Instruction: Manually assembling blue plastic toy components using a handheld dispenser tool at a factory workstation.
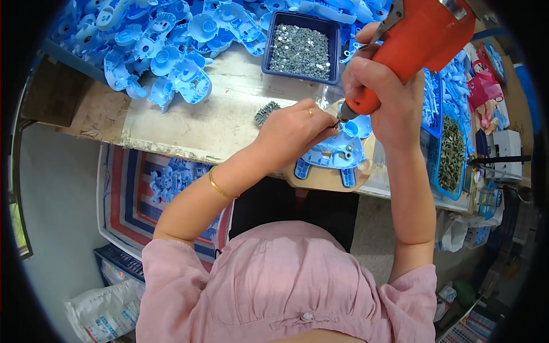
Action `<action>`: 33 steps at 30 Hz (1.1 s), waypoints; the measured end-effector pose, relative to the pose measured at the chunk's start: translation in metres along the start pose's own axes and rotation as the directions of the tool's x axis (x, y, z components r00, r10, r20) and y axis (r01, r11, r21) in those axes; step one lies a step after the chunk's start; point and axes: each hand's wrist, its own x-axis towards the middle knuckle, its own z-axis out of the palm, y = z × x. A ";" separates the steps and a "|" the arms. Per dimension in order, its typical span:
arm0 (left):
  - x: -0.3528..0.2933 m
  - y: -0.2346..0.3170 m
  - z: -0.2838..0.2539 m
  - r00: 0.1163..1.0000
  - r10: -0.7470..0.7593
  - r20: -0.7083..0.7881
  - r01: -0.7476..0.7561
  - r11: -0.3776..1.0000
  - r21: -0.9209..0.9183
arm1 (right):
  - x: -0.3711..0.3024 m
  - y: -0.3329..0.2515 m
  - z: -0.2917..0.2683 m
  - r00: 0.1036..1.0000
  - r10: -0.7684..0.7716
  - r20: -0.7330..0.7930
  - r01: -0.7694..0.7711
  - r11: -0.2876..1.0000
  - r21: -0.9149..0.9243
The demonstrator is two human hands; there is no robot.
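My right hand (389, 97) is wrapped round a red power screwdriver (420, 43), which points down and to the left. Its dark tip (344, 114) meets the fingers of my left hand (297, 128). Those fingers are pinched together at the tip; whatever is between them is too small to make out. Below both hands lies a light blue plastic part (334, 153) with two legs toward me, partly covered by my left hand. It rests on a tan wooden board (320, 182) with rounded corners. A small pile of screws (267, 112) is on the table by my left hand.
Heaped blue plastic parts (166, 51) fill the far left. A dark blue tray (301, 52) of small metal pieces stands beyond my hands. On the right are a blue basket (452, 157) of dull metal pieces and more blue parts. A striped cloth-lined bin (128, 188) sits below the table's left.
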 end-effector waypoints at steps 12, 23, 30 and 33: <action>-0.027 0.008 -0.015 0.973 -0.168 0.160 0.150 0.982 0.118 | -0.027 0.030 0.016 0.991 0.129 0.023 -0.130 0.989 0.072; -0.030 0.014 -0.010 0.974 -0.168 0.149 0.149 0.980 0.132 | -0.037 0.043 0.018 0.999 0.038 0.003 -0.038 0.999 0.033; -0.027 0.017 -0.008 0.966 -0.199 0.166 0.177 0.974 0.141 | -0.042 0.051 0.022 0.996 -0.034 -0.088 0.032 0.999 -0.018; -0.027 0.019 -0.007 0.974 -0.172 0.149 0.148 0.975 0.165 | -0.041 0.050 0.017 0.992 -0.019 -0.121 0.019 1.000 0.001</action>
